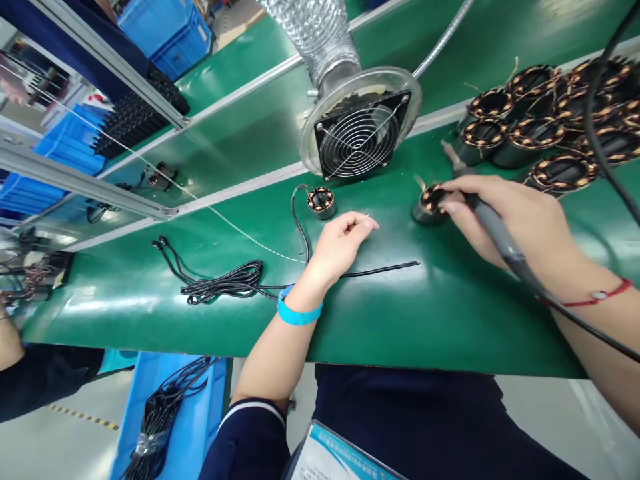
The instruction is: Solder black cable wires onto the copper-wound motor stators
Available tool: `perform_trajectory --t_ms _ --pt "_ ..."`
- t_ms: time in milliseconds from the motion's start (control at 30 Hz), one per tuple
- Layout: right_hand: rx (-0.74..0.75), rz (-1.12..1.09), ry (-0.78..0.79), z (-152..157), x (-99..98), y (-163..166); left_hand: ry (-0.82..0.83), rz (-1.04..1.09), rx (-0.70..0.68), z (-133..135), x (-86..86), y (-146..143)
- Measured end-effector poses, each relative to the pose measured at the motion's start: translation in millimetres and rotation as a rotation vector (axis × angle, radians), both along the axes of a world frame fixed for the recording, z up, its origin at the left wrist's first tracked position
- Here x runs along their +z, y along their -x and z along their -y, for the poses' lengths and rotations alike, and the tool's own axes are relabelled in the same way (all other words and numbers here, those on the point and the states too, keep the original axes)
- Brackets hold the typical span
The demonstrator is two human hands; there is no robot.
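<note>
My right hand (520,227) is wrapped round a grey soldering iron (493,230), its tip pointing up and away. Thumb and forefinger of that hand also reach a small copper-wound motor stator (429,205), slightly blurred, and seem to grip its edge. My left hand (343,243) is closed in a pinch on thin solder wire (240,237), whose short end shows past the fingertips. Just beyond it stands another stator (321,202) with a black cable attached. A coiled black cable (225,283) lies to the left; a stripped cable end (395,268) pokes out beyond my left wrist.
A round fume extractor fan (357,143) on a foil duct hangs over the back of the green bench (400,327). Several stators (535,133) crowd the back right. Below left, a blue bin (200,407) holds bundled cables. Another person's arm (30,367) is at far left.
</note>
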State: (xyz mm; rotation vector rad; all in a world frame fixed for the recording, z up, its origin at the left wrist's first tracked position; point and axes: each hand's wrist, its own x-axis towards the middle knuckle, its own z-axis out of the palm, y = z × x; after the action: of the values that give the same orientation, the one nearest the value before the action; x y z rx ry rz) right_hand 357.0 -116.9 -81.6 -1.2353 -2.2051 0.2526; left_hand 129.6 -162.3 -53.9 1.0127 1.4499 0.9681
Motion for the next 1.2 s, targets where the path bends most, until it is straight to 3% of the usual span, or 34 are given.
perform_trajectory --t_ms 100,200,267,400,467,533,633,800,900,1000,1200 --pt "0.068 -0.072 -0.031 12 5.1 5 0.044 0.067 0.069 -4 -1.5 7" --pt "0.108 -0.076 -0.015 21 8.1 6 0.065 0.066 0.021 -6 -2.9 14" --pt "0.176 -0.043 -0.001 27 6.2 4 0.079 0.013 -0.107 -5 -5.1 15" --pt "0.332 0.013 0.147 35 -4.6 -2 0.148 -0.111 -0.563 -1 -12.4 13" --pt "0.367 0.016 0.208 36 -8.5 -2 0.160 -0.139 -0.667 -1 -15.0 11" --pt "0.368 0.023 0.207 35 -9.5 -1 0.151 -0.145 -0.637 -1 -15.0 12" --pt "0.359 0.018 0.157 32 -8.5 3 0.121 -0.109 -0.482 -3 -10.9 15" --pt "0.357 0.007 0.120 32 -10.8 8 0.144 0.166 -0.308 -4 -9.0 4" --pt "0.367 0.008 0.087 34 -12.5 10 0.111 0.289 -0.296 -3 -12.2 -7" --pt "0.345 0.007 0.041 34 -12.4 11 0.042 0.210 -0.270 0 -10.7 -6" --pt "0.314 -0.004 0.009 33 -13.5 9 0.092 0.058 -0.444 1 -5.2 13"
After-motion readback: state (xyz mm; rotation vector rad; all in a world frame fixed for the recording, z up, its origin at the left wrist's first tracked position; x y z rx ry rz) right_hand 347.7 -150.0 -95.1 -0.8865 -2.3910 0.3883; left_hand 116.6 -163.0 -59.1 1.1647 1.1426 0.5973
